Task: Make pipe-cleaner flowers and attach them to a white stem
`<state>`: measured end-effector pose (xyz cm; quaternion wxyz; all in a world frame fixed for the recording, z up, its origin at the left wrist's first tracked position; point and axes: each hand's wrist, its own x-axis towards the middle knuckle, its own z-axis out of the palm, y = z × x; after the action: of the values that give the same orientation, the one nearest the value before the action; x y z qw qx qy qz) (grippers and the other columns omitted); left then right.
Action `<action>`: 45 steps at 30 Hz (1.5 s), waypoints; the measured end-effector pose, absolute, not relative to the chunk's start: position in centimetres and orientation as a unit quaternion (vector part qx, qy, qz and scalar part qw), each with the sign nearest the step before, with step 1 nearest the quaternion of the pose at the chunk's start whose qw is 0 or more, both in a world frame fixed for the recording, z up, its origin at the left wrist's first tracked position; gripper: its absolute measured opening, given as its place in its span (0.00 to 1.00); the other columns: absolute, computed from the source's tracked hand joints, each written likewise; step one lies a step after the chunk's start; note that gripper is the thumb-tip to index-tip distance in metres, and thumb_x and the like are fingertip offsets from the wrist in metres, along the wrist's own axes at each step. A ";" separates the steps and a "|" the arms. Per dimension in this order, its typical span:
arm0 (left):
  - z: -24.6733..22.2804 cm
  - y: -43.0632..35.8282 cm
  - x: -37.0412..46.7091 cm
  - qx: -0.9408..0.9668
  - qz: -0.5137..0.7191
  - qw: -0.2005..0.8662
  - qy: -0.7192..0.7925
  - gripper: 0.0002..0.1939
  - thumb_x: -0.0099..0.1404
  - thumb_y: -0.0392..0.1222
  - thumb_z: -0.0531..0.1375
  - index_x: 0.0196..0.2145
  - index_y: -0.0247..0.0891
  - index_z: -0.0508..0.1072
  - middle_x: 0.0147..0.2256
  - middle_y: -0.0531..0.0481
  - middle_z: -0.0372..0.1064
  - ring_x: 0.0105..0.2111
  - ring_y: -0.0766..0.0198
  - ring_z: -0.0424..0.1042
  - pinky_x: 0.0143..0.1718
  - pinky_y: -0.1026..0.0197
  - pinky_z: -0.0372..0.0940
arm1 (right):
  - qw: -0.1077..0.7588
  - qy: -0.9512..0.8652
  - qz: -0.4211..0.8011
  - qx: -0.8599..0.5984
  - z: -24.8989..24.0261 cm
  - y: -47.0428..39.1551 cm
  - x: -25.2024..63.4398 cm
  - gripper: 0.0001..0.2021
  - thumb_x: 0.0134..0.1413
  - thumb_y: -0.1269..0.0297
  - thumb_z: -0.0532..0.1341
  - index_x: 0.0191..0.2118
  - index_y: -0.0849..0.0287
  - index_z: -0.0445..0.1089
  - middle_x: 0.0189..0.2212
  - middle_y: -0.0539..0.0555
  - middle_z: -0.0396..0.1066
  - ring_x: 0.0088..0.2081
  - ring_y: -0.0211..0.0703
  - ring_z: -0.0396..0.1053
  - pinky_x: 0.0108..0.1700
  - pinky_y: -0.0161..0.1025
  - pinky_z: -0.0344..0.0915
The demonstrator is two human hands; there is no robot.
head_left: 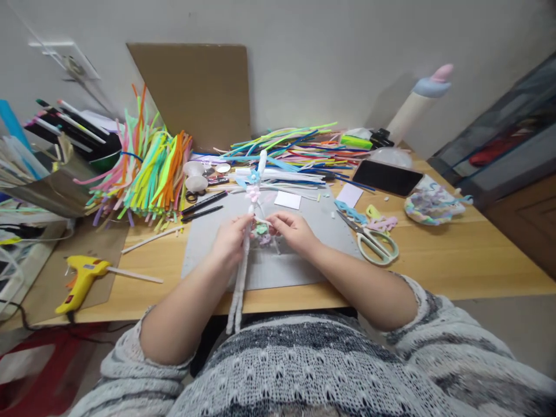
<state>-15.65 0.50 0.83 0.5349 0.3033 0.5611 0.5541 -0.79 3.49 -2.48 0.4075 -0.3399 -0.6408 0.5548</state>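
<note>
Over the grey mat (pixel 217 263), my left hand (pixel 234 234) is closed around a long white wrapped stem (pixel 241 278) that looks like pipe cleaner. The stem's top end stands up beyond my fingers, and its two lower ends hang past the table edge. Small blue (pixel 253 176), pink (pixel 252 193) and green flowers (pixel 261 230) sit along it. My right hand (pixel 293 231) pinches a thin white strand (pixel 263 220) beside the green flower. My fingers partly hide where the strand meets the stem.
Scissors (pixel 377 246) and a phone (pixel 388 176) lie to the right, near a pastel woven piece (pixel 434 202). A yellow glue gun (pixel 82 281) rests at left, before bundled colourful pipe cleaners (pixel 150 179). More pipe cleaners (pixel 286 142) spread along the back; black pens (pixel 203 202) lie beside the mat.
</note>
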 end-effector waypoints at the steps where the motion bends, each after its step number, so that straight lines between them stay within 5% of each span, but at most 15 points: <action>1: 0.6 0.5 -15.6 0.294 0.550 0.540 0.566 0.12 0.45 0.44 0.66 0.20 0.32 0.70 0.18 0.52 0.64 0.17 0.72 0.61 0.17 0.68 0.56 | 0.431 -0.622 0.553 -0.348 -2.5 3.7 -0.8 0.16 0.52 0.50 0.58 0.31 0.60 0.70 0.24 0.48 0.68 0.29 0.35 0.65 0.33 0.33 0.61; 10: -1.1 -1.0 -14.4 0.309 0.549 0.535 0.563 0.12 0.49 0.44 0.65 0.22 0.34 0.68 0.16 0.57 0.62 0.16 0.74 0.58 0.19 0.68 0.52 | 0.469 -0.392 0.713 -0.345 -2.1 2.9 -1.9 0.16 0.35 0.58 0.71 0.30 0.59 0.70 0.26 0.47 0.72 0.30 0.35 0.69 0.36 0.35 0.67; 23: -0.9 -2.2 -13.5 0.338 0.568 0.497 0.562 0.11 0.50 0.44 0.65 0.25 0.36 0.68 0.19 0.56 0.65 0.18 0.71 0.62 0.22 0.67 0.56 | 0.490 -0.396 0.699 -0.339 -2.0 2.1 -2.7 0.11 0.35 0.61 0.71 0.25 0.59 0.70 0.21 0.46 0.70 0.23 0.33 0.65 0.27 0.33 0.65; 32: -0.5 -3.6 -13.8 0.515 0.564 0.301 0.572 0.05 0.56 0.36 0.60 0.25 0.37 0.66 0.26 0.53 0.65 0.26 0.68 0.65 0.26 0.65 0.60 | 0.460 -0.377 0.752 -0.286 -2.5 1.6 -2.4 0.11 0.37 0.60 0.71 0.30 0.55 0.73 0.26 0.48 0.72 0.29 0.35 0.67 0.31 0.34 0.66; 45: -0.8 -3.6 -14.4 0.607 0.534 0.186 0.559 0.07 0.57 0.34 0.59 0.25 0.39 0.63 0.25 0.54 0.63 0.24 0.68 0.61 0.27 0.63 0.59 | 0.443 -0.348 0.765 -0.312 -2.4 1.4 -2.4 0.14 0.33 0.60 0.73 0.30 0.57 0.74 0.25 0.48 0.73 0.28 0.36 0.68 0.34 0.36 0.66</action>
<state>-14.36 -3.57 -0.80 0.1860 0.6065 0.5588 0.5341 -2.44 1.43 -2.36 0.4435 -0.3115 -0.3477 0.7651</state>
